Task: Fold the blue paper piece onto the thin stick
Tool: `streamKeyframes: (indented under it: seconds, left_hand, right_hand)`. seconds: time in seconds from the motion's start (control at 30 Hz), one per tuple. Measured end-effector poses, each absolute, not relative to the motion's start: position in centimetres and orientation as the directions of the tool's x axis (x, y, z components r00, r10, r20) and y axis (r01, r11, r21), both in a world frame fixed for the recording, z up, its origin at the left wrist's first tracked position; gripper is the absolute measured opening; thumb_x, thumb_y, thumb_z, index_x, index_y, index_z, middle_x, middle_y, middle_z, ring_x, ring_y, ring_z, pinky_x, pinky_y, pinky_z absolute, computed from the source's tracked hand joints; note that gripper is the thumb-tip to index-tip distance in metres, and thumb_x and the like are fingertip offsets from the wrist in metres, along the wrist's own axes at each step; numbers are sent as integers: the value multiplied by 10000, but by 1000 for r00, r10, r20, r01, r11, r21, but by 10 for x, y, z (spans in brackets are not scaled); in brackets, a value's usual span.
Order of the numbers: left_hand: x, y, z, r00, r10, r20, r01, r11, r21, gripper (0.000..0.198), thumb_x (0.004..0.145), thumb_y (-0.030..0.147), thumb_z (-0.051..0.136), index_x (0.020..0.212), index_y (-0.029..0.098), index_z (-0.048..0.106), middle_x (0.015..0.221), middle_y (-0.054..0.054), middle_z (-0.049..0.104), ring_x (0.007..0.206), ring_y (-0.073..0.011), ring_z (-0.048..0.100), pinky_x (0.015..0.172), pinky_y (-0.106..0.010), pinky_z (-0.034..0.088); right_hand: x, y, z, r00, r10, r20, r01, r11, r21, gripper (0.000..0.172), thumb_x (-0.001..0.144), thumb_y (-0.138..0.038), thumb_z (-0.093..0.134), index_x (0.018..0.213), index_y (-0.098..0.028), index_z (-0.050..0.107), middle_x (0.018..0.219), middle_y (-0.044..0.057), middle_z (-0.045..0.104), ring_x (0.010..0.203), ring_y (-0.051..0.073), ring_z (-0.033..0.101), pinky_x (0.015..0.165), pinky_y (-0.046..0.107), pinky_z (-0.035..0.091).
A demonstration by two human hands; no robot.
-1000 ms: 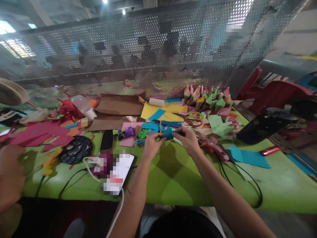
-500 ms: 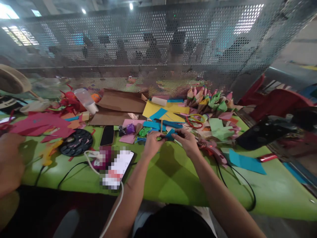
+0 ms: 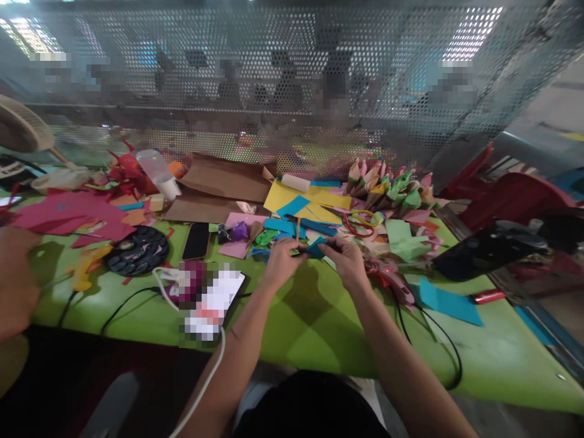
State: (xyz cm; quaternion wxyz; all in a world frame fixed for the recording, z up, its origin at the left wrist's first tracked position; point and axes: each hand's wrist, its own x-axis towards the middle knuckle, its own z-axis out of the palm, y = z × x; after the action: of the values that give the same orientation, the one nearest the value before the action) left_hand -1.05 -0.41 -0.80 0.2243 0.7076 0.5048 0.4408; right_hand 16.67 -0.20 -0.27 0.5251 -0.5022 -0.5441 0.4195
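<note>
Between my two hands is a small piece of blue paper (image 3: 316, 247), its upper edges at an angle. My left hand (image 3: 283, 261) is closed, with the fingertips pinching the paper's left side. On the other side, my right hand (image 3: 345, 260) pinches its right edge between thumb and fingers. A thin tan stick (image 3: 298, 227) rises just behind my left fingertips; whether they hold it I cannot tell. Beyond the hands lie blue strips (image 3: 280, 227) and a yellow sheet (image 3: 274, 198). A pink glue gun (image 3: 400, 288) rests right of my right hand.
A phone with a lit screen (image 3: 219, 304), its white cable by my left forearm, lies on the green table (image 3: 314, 340). Paper cones (image 3: 387, 182), scissors (image 3: 365, 222), a black bottle (image 3: 483, 246) and a yellow glue gun (image 3: 86, 271) are around. Another person's arm (image 3: 16, 280) shows left.
The view has tilted down and shifted slightly. Both hands keep hold of the blue paper in nearly the same place, with little visible change.
</note>
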Motion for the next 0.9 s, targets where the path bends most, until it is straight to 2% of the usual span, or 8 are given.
streamKeyframes:
  seconds: [0.2,0.63,0.9]
  left_hand:
    - [-10,-5,-9,92,911,402,521,-388,760,147,734,93,826,772,226,776,792,-26,763,892,-219,694,870,-341,511]
    - [-9,-5,-11,104,911,400,552,-388,738,150,735,95,841,803,212,776,841,-24,778,916,-210,698,855,-317,514]
    - [-8,-6,-7,127,907,401,562,-399,725,172,727,55,826,795,204,776,838,-32,780,923,-220,701,851,-327,522]
  right_hand:
    - [168,-1,-3,86,983,162,111,152,-982,387,623,-564,792,672,-214,634,597,-8,571,582,151,468,556,294,370]
    - [170,-2,-4,92,980,175,103,165,-981,356,637,-526,784,731,-198,682,659,7,634,630,164,532,608,303,419]
    - [166,-5,-3,116,976,186,75,178,-981,387,651,-553,800,728,-193,681,658,8,636,619,155,519,574,290,398]
